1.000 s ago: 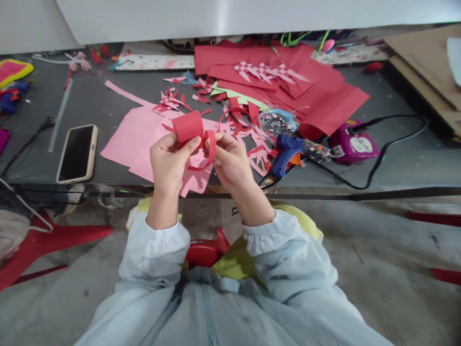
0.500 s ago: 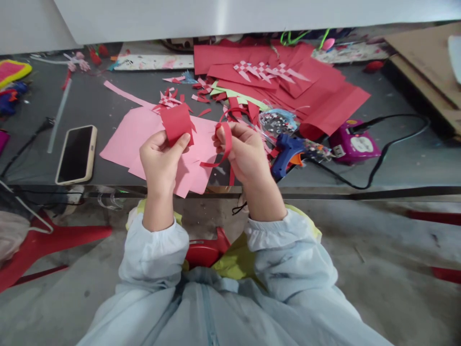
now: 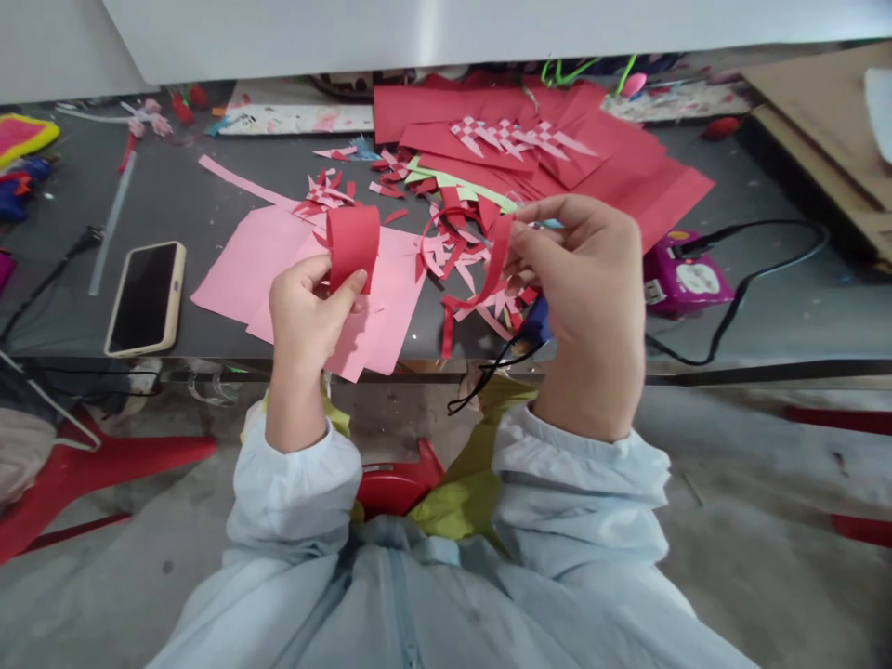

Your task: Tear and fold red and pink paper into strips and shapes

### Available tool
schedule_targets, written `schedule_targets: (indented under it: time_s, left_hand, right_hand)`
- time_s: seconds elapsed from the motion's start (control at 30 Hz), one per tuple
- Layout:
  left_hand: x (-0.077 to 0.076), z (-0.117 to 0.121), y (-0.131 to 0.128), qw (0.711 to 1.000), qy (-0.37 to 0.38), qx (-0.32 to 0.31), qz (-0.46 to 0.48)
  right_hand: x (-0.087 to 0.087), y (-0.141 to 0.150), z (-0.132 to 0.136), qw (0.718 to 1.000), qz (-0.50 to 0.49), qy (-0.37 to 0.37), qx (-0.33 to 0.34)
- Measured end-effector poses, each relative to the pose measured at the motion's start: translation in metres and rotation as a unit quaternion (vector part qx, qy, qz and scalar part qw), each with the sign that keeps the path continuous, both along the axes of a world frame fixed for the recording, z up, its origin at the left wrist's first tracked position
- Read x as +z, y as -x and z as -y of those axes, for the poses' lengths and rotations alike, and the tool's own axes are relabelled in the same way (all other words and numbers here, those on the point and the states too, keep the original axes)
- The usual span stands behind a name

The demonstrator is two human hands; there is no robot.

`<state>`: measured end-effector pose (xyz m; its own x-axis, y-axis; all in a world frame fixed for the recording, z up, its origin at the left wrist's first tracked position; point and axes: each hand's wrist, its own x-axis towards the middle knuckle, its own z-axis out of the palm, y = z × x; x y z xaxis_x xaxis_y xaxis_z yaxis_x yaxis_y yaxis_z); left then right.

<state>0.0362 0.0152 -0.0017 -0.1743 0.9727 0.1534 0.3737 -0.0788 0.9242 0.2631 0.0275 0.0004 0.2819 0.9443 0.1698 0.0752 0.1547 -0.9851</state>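
Between thumb and fingers, my left hand [image 3: 310, 307] pinches a wide piece of red paper [image 3: 354, 243] bent over at its top. It is held above pink paper sheets [image 3: 241, 260] lying on the table. My right hand [image 3: 582, 274] is closed on the end of a narrow, curling red paper strip [image 3: 496, 255], over a heap of red and pink scraps [image 3: 460, 265]. The two red pieces are apart. Beneath my right hand, a blue glue gun [image 3: 536, 321] is mostly hidden.
Red sheets [image 3: 627, 177] with checkered woven pieces [image 3: 512, 137] on top lie at the back. On the right stand a purple box [image 3: 687, 279] with a black cable and some cardboard [image 3: 829, 130]. A phone [image 3: 146, 297] rests at left, near a clear stick [image 3: 115, 223].
My right hand has moved right and slightly up with the narrow strip, now covering most of the glue gun. The paper in my left hand has shifted slightly right and turned.
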Motion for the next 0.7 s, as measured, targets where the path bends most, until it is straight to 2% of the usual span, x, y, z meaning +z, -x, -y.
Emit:
schedule_targets:
  time_s: [0.13, 0.3, 0.37, 0.47, 0.57, 0.63, 0.7]
  left_hand:
    - [0.001, 0.001, 0.007, 0.993, 0.063, -0.034, -0.093]
    - [-0.002, -0.001, 0.022, 0.964, 0.165, -0.010, -0.207]
    - [-0.004, -0.002, 0.026, 0.953, 0.169, 0.004, -0.249]
    - [-0.006, -0.003, 0.028, 0.950, 0.112, 0.057, -0.284]
    - [-0.007, -0.004, 0.023, 0.950, -0.007, 0.114, -0.290]
    - [-0.006, -0.004, 0.016, 0.968, -0.058, 0.080, -0.229]
    - [-0.005, -0.004, 0.008, 0.988, -0.071, 0.001, -0.136]
  right_hand:
    - [0.002, -0.003, 0.001, 0.998, -0.003, -0.049, -0.027]
    - [0.001, 0.000, 0.001, 0.999, -0.011, -0.052, -0.007]
    - [-0.001, 0.002, -0.002, 0.998, -0.017, -0.053, -0.012]
    - [-0.005, 0.007, -0.005, 0.998, -0.019, -0.053, 0.014]
    - [-0.007, 0.013, -0.005, 0.997, -0.009, -0.068, 0.045]
    - [-0.007, 0.017, -0.004, 0.995, 0.003, -0.078, 0.063]
    - [-0.006, 0.023, -0.002, 0.993, 0.013, -0.081, 0.085]
